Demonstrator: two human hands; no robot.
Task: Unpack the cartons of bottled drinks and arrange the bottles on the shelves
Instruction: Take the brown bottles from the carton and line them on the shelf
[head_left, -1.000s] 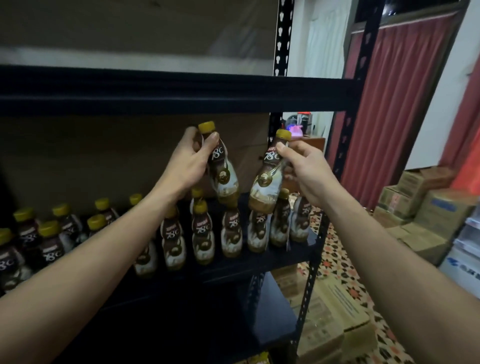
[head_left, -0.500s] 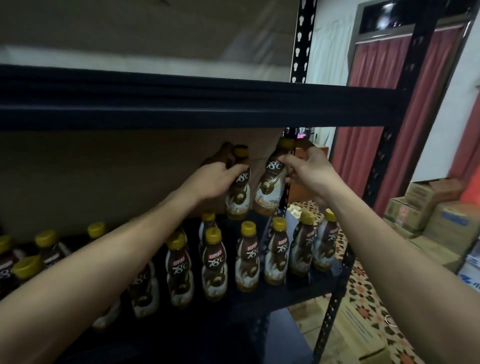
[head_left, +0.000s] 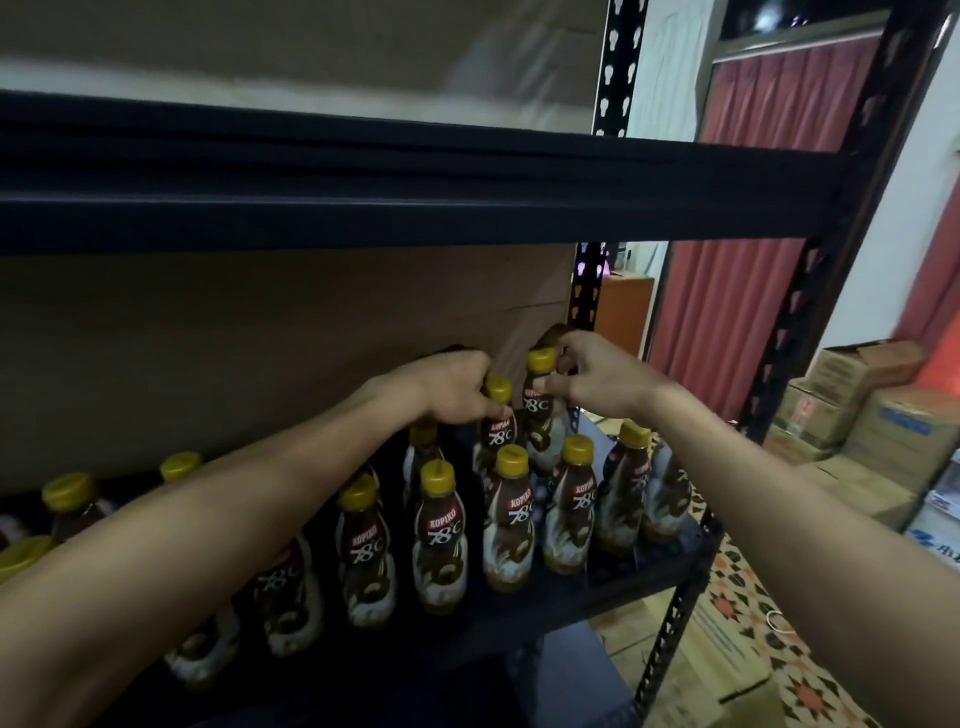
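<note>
Near shelf edge (head_left: 696, 538), left hand (head_left: 457, 392) and right hand (head_left: 600, 384) grip bottles (head_left: 537, 415).

- Red curtain (head_left: 727, 322): pleated fabric hanging at right background, its top edge meeting a dark window pane (head_left: 795, 21).
- Wooden cabinet (head_left: 626, 312): brown unit just left of the red curtain; small lit objects on top, too blurred to identify.
- Brown board (head_left: 260, 338): plain flat panel filling the left background.
- White wall (head_left: 919, 218): strip to the right of the red curtain, bordered on the far right by a second red drape (head_left: 937, 270).
- Floor tiles (head_left: 748, 618): pale ground with orange and dark star motifs, lower right.
</note>
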